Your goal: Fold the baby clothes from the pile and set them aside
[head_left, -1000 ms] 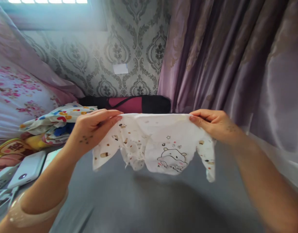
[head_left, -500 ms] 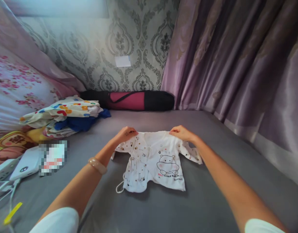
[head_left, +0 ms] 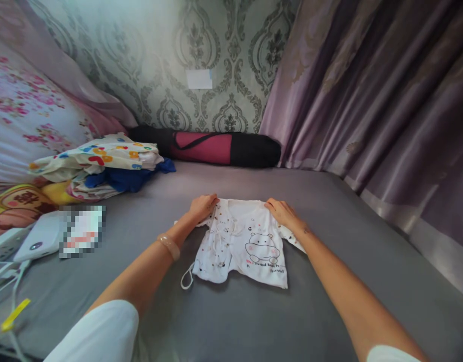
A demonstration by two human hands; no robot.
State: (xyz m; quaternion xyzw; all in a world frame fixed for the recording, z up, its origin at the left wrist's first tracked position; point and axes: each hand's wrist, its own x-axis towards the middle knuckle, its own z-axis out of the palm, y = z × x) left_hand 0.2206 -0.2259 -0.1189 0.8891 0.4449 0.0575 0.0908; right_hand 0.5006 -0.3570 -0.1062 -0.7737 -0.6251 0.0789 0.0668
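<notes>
A small white baby shirt [head_left: 239, 241] lies spread on the grey bed sheet, its neckline away from me. It has a hippo drawing on its right half, small prints on its left half and a thin tie string [head_left: 186, 277] at the lower left edge. My left hand [head_left: 204, 207] is closed on its left shoulder, fingers pinching the cloth. At the right shoulder my right hand [head_left: 282, 211] grips the fabric in the same way. Both sleeves are partly hidden beneath my hands and forearms.
Folded clothes [head_left: 114, 161] are piled at the left, near a yellow cushion [head_left: 23, 201]. A white power bank [head_left: 42, 239] and a power strip [head_left: 8, 244] with cables lie closer. A black and red long bag [head_left: 204, 147] rests against the wall; curtains [head_left: 329, 90] hang right.
Both hands have shifted slightly inward over the shirt's shoulders, now covering more of the sleeves. The camera view has tilted down a little. The shirt stays laid out in about the same place.
</notes>
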